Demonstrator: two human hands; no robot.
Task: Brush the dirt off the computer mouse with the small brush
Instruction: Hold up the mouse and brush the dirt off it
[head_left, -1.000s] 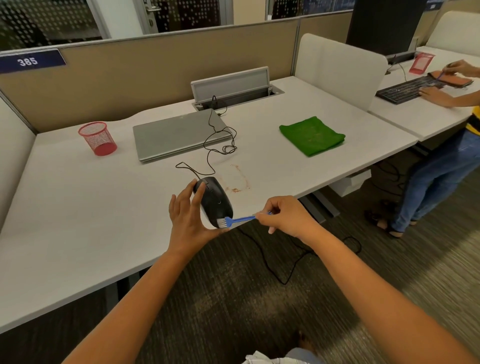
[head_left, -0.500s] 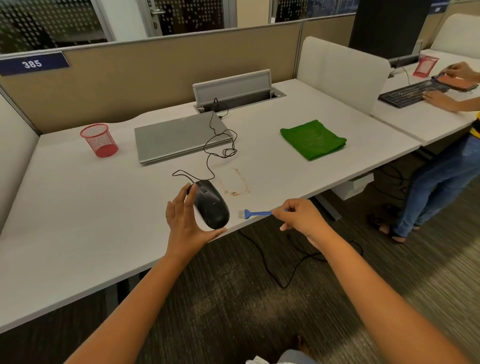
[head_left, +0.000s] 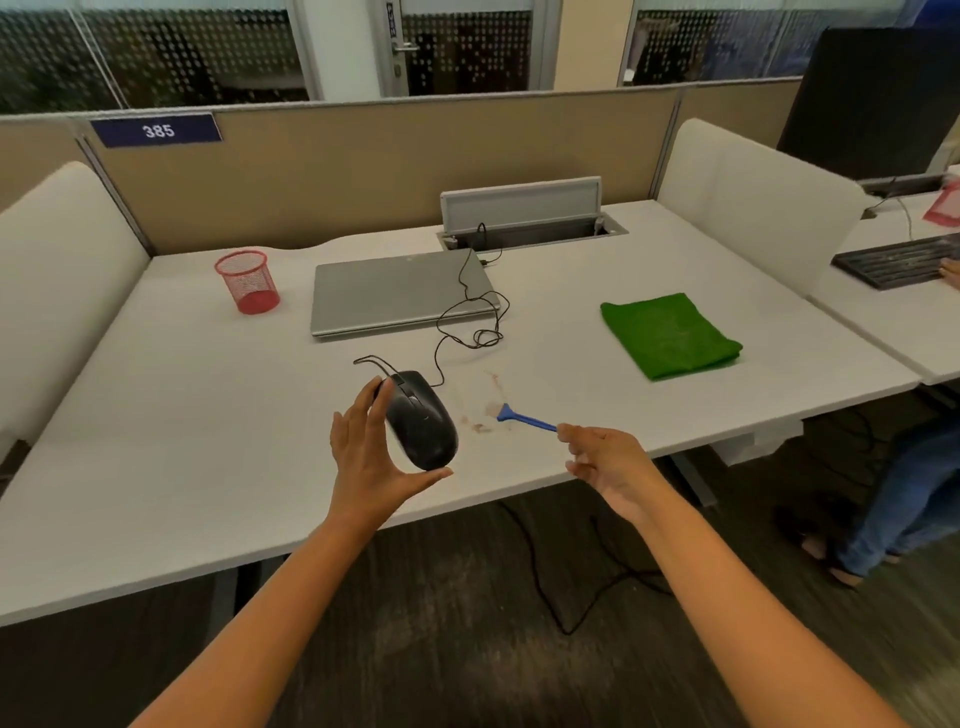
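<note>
Grip: left hand (head_left: 375, 457) cups the mouse (head_left: 422, 419) between thumb and fingers; right hand (head_left: 602, 457) pinches the handle end of the brush (head_left: 524, 417).
Mouse: black, lifted and tilted near the front edge of the desk (head_left: 182, 415), top side showing, its cable (head_left: 467, 317) trailing back across the desk.
Brush: blue, head pointing left over the reddish smear (head_left: 483, 415), clearly apart from the mouse.
Step in hand: judged a pause between strokes; to do it well, bring the bristles back to the shell, sweep away from the palm, and turn the mouse so seams and wheel get covered.
Around: closed laptop (head_left: 400, 296) behind, red mesh cup (head_left: 248, 281) to the left, green cloth (head_left: 670, 335) to the right, another person's keyboard (head_left: 898, 266) at the next desk.
In the way: only the looped cable, which may tug as the mouse turns.
</note>
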